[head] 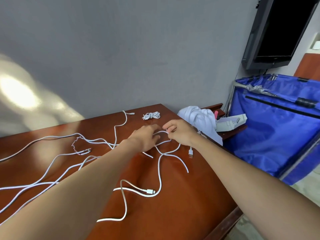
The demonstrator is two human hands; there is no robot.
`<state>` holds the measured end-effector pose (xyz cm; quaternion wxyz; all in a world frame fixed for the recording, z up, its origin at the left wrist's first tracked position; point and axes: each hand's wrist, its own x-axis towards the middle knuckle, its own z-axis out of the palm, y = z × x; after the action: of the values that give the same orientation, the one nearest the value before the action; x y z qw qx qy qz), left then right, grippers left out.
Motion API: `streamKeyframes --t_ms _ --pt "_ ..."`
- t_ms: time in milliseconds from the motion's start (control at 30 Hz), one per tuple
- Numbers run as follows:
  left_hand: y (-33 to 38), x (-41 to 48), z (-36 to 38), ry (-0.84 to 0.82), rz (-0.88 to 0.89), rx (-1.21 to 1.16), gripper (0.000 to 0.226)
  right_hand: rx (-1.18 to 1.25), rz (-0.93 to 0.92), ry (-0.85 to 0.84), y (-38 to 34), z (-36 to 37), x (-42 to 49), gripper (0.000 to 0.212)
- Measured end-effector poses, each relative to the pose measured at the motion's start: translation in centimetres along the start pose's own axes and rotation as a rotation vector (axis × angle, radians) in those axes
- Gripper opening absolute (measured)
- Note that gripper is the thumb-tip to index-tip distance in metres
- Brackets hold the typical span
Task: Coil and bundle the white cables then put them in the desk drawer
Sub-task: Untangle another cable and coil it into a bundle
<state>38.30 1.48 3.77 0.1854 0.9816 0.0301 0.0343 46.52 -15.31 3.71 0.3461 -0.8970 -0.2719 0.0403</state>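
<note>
Loose white cables (115, 135) lie spread over the desk (190, 196), from 9 o'clock to the middle. The left hand (145, 135) lies palm down over a cable loop (161, 154). Its bent fingers hide the grip, so I cannot tell if they hold it. At 12 o'clock from this hand rests a coiled bundle (151, 116). The right hand (179, 133) pinches the top of the loop between thumb and finger. At 3 o'clock, past the desk edge, are a white cloth (199, 118) and a blue cart (277, 132).
</note>
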Motion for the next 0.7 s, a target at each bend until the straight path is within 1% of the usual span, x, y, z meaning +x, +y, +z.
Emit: streamKeyframes --t_ms 67,100,200,267,333,400,500,700 --pt "0.0 -0.2 -0.1 0.035 -0.007 -0.001 0.018 0.038 -0.037 0.015 -0.1 -0.2 -0.1 0.036" --pt "0.0 -0.3 -0.3 0.064 -0.008 -0.007 0.017 0.052 -0.060 0.021 -0.2 -0.4 -0.3 0.037" --pt "0.0 -0.8 -0.9 0.173 -0.038 -0.084 0.017 0.094 -0.111 0.024 -0.6 -0.9 -0.6 0.034" --pt "0.0 -1.3 -1.6 0.256 -0.042 -0.147 0.018 0.106 -0.122 0.013 -0.8 -1.2 -1.0 0.025" --pt "0.2 -1.9 -2.3 0.315 -0.045 -0.144 0.017 0.105 -0.125 0.002 -1.0 -1.6 -1.7 0.016" --pt "0.4 -2.7 -3.1 0.367 -0.057 -0.117 0.018 0.064 -0.153 0.009 -1.3 -1.7 -2.2 0.013" --pt "0.5 -3.9 -4.3 0.398 -0.089 -0.093 0.018 0.014 -0.199 0.026 -2.6 -2.2 -3.3 0.015" --pt "-0.3 -7.3 -6.4 0.410 -0.134 -0.012 0.014 0.022 -0.237 0.021 -5.2 -3.4 -4.6 0.018"
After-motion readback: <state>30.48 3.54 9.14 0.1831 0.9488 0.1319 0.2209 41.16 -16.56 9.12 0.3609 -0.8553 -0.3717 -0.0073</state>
